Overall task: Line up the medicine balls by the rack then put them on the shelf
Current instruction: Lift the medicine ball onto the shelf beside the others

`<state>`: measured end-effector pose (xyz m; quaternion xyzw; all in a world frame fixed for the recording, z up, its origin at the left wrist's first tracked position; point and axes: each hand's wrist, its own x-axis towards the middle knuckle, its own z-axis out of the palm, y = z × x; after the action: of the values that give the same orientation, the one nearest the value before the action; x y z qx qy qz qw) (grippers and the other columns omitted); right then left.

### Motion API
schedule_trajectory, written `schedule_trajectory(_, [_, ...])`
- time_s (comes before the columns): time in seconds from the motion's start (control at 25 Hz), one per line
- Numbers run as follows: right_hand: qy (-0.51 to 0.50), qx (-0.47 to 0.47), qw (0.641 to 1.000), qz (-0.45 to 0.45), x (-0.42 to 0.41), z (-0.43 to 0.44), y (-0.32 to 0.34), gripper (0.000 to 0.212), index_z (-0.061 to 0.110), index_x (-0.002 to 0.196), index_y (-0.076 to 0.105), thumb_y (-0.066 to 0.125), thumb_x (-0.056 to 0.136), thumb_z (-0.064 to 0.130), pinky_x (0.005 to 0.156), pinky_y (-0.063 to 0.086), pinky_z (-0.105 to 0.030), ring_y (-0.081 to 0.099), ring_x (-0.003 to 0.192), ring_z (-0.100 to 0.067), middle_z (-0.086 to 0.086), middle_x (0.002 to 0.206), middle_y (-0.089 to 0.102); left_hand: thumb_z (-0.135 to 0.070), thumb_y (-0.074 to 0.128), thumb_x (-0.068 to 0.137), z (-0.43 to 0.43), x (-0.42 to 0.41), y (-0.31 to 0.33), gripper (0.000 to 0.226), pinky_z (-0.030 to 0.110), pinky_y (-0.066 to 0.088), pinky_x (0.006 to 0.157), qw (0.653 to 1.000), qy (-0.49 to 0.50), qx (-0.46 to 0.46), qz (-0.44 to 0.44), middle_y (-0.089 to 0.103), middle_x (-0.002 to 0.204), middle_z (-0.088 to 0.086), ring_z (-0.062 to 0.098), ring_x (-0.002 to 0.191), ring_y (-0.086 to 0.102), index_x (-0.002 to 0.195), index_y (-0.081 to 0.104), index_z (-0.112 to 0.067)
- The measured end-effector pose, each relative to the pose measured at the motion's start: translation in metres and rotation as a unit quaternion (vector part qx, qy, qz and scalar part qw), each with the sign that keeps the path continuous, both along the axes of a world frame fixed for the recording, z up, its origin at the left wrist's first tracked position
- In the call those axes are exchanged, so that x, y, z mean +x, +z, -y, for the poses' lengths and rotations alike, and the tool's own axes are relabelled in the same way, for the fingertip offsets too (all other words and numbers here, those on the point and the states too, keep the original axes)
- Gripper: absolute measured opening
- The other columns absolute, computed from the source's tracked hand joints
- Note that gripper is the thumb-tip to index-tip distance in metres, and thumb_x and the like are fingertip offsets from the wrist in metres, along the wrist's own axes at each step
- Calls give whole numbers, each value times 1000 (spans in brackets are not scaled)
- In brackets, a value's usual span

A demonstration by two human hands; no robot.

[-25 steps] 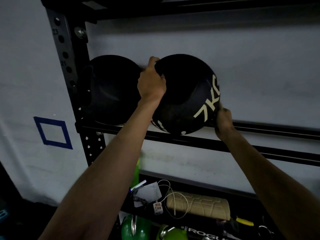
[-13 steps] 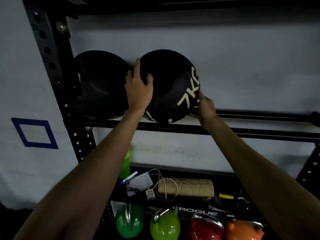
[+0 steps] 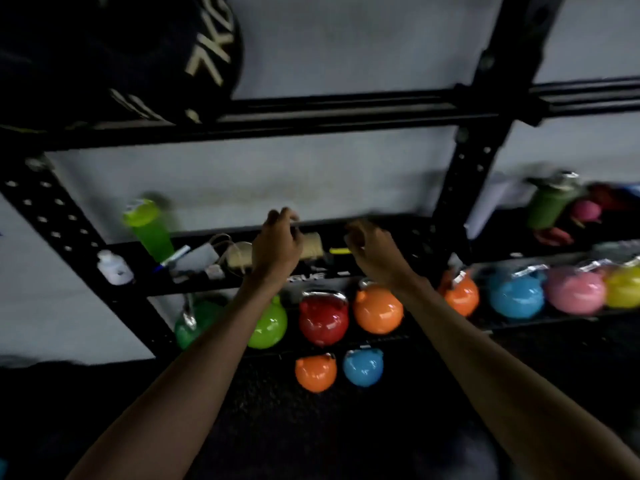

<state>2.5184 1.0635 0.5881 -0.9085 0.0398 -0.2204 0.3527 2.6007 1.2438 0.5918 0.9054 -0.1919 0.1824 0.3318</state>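
1. Closest in, across the lower frame: two bare forearms, angled up toward the centre.
2. Centre of frame, just left: left hand (image 3: 277,244) raised in front of the middle shelf, fingers loosely curled, released, grasping nothing. A bit blurred.
3. Just right of it: right hand (image 3: 372,249), same story, fingers loosely curled and released, nothing in them. Well apart from the ball.
4. Below the hands, on the dark floor: a small orange kettlebell (image 3: 315,372) and a small blue kettlebell (image 3: 363,367), side by side.
5. Behind those, along the bottom shelf: a row of kettlebells, among them lime green (image 3: 268,323), red (image 3: 323,318) and orange (image 3: 377,310). Further right past the upright, more in orange, blue, pink and yellow.
6. Middle shelf, behind the hands: tan foam roller (image 3: 311,245), partly hidden by the left hand. Left of centre, a green bottle (image 3: 149,226), a small white bottle (image 3: 112,266), and a tangle of cable.
7. Upper left of frame: black medicine ball (image 3: 121,57), marked 7KG in pale lettering, up on the top shelf (image 3: 329,112), resting on its rails, untouched by either hand.
8. Upper right: black rack upright (image 3: 485,133) with bolt holes, tilted across the frame.
9. Furthest back: pale wall (image 3: 346,46).
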Motion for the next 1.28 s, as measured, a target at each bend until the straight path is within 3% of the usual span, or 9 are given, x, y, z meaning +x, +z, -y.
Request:
schedule_trajectory(0.24, [-65, 23, 977, -204, -184, 129, -117, 22, 9, 114, 68, 59, 95, 17, 87, 53, -41, 68, 103, -33, -15, 108, 74, -16, 58, 91, 104, -143, -130, 11, 38, 47, 81, 966, -93, 133, -203, 71, 102, 13, 34, 100, 66, 99, 66, -13])
schedule_trajectory(0.52, [-111, 83, 924, -357, -310, 197, -207, 29, 10, 123, 62, 52, 101, 25, 81, 52, -40, 66, 100, -33, -14, 111, 70, -19, 56, 94, 182, -249, -229, 17, 35, 48, 82, 893, -156, 212, -366, 69, 110, 12, 33, 105, 65, 107, 65, -13])
schedule_trajectory(0.8, [-164, 142, 859, -464, -360, 221, -280, 29, 2, 122, 60, 49, 100, 18, 85, 47, -40, 61, 112, -41, -21, 123, 65, -28, 61, 94, 236, -285, -316, 29, 33, 51, 90, 812, -197, 218, -504, 68, 113, 8, 24, 102, 65, 120, 61, -17])
schedule_trajectory(0.92, [-193, 172, 830, -495, -365, 234, -314, 27, 0, 116, 61, 51, 99, 19, 83, 48, -41, 62, 106, -40, -21, 120, 66, -29, 62, 95, 255, -293, -350, 38, 27, 45, 87, 768, -195, 208, -573, 66, 120, 11, 25, 109, 63, 130, 55, -15])
schedule_trajectory(1.04, [-220, 212, 794, -526, -368, 241, -356, 31, 7, 123, 61, 53, 100, 26, 87, 45, -35, 61, 113, -37, -17, 121, 64, -32, 65, 95, 262, -297, -384, 52, 28, 42, 91, 741, -164, 182, -626, 58, 133, 13, 28, 119, 58, 140, 49, -14])
schedule_trajectory(1.16, [-192, 257, 772, -548, -372, 256, -420, 28, 11, 110, 65, 55, 98, 34, 79, 45, -33, 66, 103, -32, -7, 106, 65, -33, 67, 94, 269, -289, -429, 59, 32, 42, 100, 727, -112, 149, -661, 49, 143, 16, 30, 128, 52, 145, 45, -14])
schedule_trajectory(1.28, [-234, 316, 747, -536, -373, 284, -517, 38, 15, 119, 62, 57, 98, 46, 82, 50, -35, 65, 98, -28, -6, 114, 66, -38, 68, 93, 282, -274, -506, 65, 35, 40, 105, 733, -55, 115, -668, 43, 150, 15, 31, 134, 47, 148, 42, -18])
